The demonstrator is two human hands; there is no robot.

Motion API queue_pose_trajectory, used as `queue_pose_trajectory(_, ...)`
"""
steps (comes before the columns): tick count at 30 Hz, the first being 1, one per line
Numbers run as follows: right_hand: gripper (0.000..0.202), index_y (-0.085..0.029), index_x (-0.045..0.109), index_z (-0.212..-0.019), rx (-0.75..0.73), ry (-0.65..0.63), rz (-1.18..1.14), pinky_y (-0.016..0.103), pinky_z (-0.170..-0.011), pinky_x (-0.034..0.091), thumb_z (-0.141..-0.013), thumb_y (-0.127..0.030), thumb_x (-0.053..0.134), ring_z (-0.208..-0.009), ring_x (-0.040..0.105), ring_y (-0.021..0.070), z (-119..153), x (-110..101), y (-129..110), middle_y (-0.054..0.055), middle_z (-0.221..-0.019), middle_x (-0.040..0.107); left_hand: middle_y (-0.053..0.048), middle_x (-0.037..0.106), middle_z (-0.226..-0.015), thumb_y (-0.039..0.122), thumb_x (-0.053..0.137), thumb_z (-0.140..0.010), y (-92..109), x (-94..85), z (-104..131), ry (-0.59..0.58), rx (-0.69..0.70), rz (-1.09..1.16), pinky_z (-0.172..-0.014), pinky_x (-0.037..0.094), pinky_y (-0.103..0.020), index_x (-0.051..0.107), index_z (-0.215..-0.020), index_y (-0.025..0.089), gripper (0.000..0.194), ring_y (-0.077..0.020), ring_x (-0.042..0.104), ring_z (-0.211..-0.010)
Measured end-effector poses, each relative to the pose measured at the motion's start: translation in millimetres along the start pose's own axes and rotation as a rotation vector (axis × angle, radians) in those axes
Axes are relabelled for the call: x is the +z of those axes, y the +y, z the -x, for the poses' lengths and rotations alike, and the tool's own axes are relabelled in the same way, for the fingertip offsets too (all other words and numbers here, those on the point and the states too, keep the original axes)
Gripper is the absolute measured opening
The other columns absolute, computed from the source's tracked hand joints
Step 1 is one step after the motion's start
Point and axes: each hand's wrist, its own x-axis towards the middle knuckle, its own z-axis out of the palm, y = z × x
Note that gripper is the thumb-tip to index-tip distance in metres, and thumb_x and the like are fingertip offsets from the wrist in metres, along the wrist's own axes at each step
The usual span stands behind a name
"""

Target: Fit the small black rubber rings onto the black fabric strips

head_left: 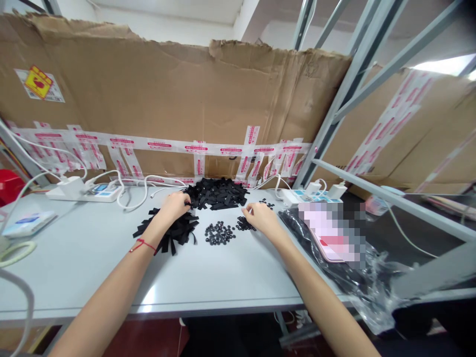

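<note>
My left hand [175,207] is over a loose heap of black fabric strips [184,230], its fingertips pinched on a small black piece that looks like one of these strips. Just beyond it lies a larger pile of short black pieces [219,193]. My right hand [261,217] hovers at a small cluster of black rings [244,224], thumb and fingers curled together; anything between them is too small to make out. Between the hands, small round shiny black parts [220,233] are spread on the grey table [223,277].
A pink phone [330,243], partly blurred, lies on clear plastic bags [366,277] at the right. Power strips [84,191] with white cables run along the back, before a tall cardboard sheet [167,94]. A tissue packet [29,223] is at left; a metal frame post [334,114] stands right.
</note>
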Motion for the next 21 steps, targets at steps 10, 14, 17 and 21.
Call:
queue_pose_trajectory(10, 0.03, -0.018, 0.072, -0.088, -0.015, -0.016, -0.016, 0.027, -0.068, 0.041, -0.09, -0.035, 0.047, -0.086, 0.066, 0.024, 1.8, -0.7, -0.9, 0.011, -0.087, 0.072, -0.009, 0.071, -0.07, 0.052, 0.046, -0.079, -10.8, -18.3, 4.1, -0.154, -0.136, 0.047, -0.08, 0.045, -0.037, 0.072, -0.063, 0.022, 0.043, -0.0294, 0.065, -0.079)
queue_pose_trajectory(14, 0.03, -0.019, 0.072, -0.088, -0.007, -0.024, -0.009, 0.027, -0.068, 0.042, -0.09, -0.035, 0.047, -0.087, 0.065, 0.0238, 1.2, -0.5, -0.3, 0.011, -0.088, 0.072, -0.011, 0.072, -0.094, 0.032, 0.046, -0.084, -6.8, -10.1, -2.1, 0.07, -0.101, -0.033, -0.09, 0.041, -0.036, 0.072, -0.085, 0.021, 0.028, -0.0288, 0.062, -0.099)
queue_pose_trajectory(17, 0.03, -0.018, 0.072, -0.09, -0.017, -0.031, -0.011, 0.028, -0.069, 0.042, -0.09, -0.035, 0.047, -0.087, 0.065, 0.0237, 1.2, -0.5, -0.3, 0.012, -0.088, 0.071, -0.009, 0.069, -0.108, 0.022, 0.057, -0.076, -10.9, 2.5, -9.7, 0.027, -0.082, -0.013, -0.09, 0.042, -0.033, 0.066, -0.101, 0.021, 0.027, -0.0277, 0.06, -0.106)
queue_pose_trajectory(21, 0.031, -0.019, 0.072, -0.09, -0.016, -0.038, -0.013, 0.028, -0.068, 0.041, -0.09, -0.036, 0.046, -0.087, 0.065, 0.0246, 1.6, -0.4, -1.0, 0.012, -0.088, 0.071, -0.006, 0.071, -0.097, 0.025, 0.062, -0.073, -19.8, 16.5, -17.5, -0.052, -0.086, 0.097, -0.08, 0.045, -0.029, 0.063, -0.105, 0.02, 0.032, -0.0247, 0.064, -0.096)
